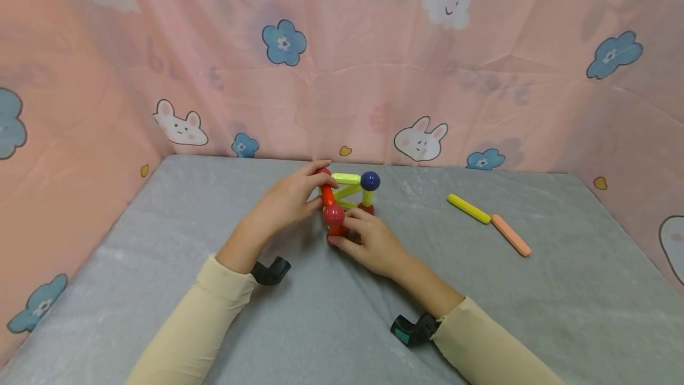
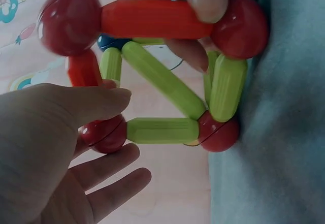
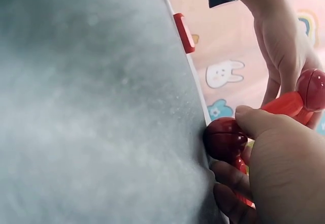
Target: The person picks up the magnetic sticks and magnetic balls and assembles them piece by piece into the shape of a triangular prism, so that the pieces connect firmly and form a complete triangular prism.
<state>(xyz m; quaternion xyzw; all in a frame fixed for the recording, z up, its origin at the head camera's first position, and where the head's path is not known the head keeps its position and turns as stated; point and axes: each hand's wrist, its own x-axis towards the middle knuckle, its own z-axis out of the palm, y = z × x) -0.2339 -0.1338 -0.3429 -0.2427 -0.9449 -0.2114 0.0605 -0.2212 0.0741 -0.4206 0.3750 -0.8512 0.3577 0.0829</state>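
A frame of magnetic sticks and balls stands on the grey cloth, with light green sticks (image 1: 346, 178), red sticks (image 1: 328, 196), a dark blue ball (image 1: 370, 181) and red balls (image 1: 333, 215). My left hand (image 1: 283, 201) holds its upper left side; in the left wrist view the thumb and fingers pinch a red ball (image 2: 104, 135) there. Low on the near side, my right hand (image 1: 376, 245) pinches the upright red stick (image 2: 152, 19) just above the bottom red ball (image 2: 241, 28). That bottom ball sits close against the cloth in the right wrist view.
To the right of the frame lie a yellow stick (image 1: 468, 208) and an orange stick (image 1: 510, 235), end to end. A small red piece (image 3: 184, 33) shows on the cloth in the right wrist view. A patterned pink curtain (image 1: 331, 100) hangs behind the table.
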